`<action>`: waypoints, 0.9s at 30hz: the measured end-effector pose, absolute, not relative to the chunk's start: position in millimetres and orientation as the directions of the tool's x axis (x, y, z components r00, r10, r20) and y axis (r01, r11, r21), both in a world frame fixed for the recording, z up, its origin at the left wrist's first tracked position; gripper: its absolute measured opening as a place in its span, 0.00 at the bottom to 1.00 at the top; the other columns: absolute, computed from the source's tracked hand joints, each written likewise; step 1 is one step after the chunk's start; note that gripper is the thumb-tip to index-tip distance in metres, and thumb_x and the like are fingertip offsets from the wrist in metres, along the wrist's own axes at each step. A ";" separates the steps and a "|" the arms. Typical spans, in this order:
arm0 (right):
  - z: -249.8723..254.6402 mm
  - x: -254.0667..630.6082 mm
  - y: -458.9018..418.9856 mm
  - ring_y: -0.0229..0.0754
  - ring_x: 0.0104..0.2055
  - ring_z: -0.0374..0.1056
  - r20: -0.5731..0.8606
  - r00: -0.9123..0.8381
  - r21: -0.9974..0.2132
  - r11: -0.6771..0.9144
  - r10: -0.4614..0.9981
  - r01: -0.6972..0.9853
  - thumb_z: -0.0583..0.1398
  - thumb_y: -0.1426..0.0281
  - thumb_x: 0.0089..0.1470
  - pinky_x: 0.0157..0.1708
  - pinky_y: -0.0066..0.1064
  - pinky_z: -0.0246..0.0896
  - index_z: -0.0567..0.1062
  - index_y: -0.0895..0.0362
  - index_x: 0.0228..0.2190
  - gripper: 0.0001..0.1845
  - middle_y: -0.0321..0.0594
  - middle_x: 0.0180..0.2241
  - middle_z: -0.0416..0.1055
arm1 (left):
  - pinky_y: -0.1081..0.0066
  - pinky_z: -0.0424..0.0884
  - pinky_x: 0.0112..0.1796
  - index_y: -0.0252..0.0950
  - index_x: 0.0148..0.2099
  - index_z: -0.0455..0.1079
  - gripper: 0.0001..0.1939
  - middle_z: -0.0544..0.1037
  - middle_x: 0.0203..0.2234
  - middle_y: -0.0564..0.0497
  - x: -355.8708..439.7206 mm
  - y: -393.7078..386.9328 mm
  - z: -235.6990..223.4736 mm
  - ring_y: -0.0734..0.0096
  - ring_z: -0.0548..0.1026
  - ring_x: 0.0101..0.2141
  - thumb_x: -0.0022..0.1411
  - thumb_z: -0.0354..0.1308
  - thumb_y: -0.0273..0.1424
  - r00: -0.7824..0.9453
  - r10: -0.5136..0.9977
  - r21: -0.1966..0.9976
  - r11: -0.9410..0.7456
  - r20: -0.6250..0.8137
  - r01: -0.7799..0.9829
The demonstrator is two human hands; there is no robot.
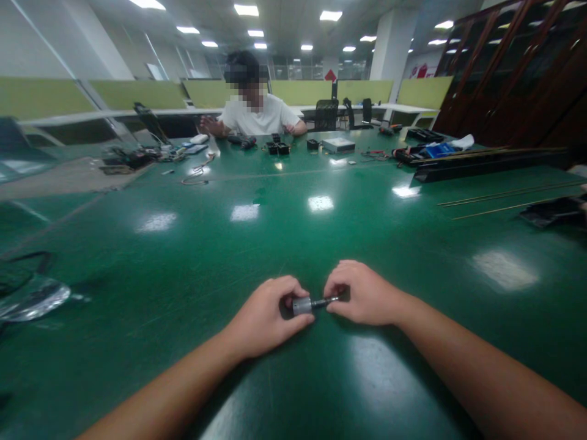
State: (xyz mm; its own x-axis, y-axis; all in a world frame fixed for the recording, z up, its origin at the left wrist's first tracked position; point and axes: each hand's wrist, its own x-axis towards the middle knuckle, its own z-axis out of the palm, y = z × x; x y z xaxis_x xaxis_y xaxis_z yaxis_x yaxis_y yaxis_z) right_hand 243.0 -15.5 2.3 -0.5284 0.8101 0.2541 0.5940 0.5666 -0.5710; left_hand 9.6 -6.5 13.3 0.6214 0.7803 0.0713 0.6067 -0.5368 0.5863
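Note:
My left hand is closed around a small silver metal cylinder, resting on the green table. My right hand pinches a thin dark shaft that sticks out of the cylinder's right end. Both hands lie close together near the table's front edge, knuckles up, with the part held between them just above the surface.
A person in a white shirt sits across the table with small black parts and a grey box nearby. Long dark rails and thin rods lie at right. Cables and tools at far left; a clear plastic bag near left.

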 end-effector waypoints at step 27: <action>8.7 256.2 -12.0 0.41 0.37 0.70 0.208 -0.549 -0.523 0.566 0.810 0.637 0.67 0.73 0.46 0.46 0.36 0.56 0.77 0.55 0.29 0.04 0.34 0.30 0.76 | 0.69 0.64 0.37 0.37 0.38 0.71 0.10 0.76 0.31 0.53 7.8 -5.2 10.6 0.66 0.73 0.33 0.56 0.66 0.35 0.630 0.772 0.583 -0.551 0.084 0.597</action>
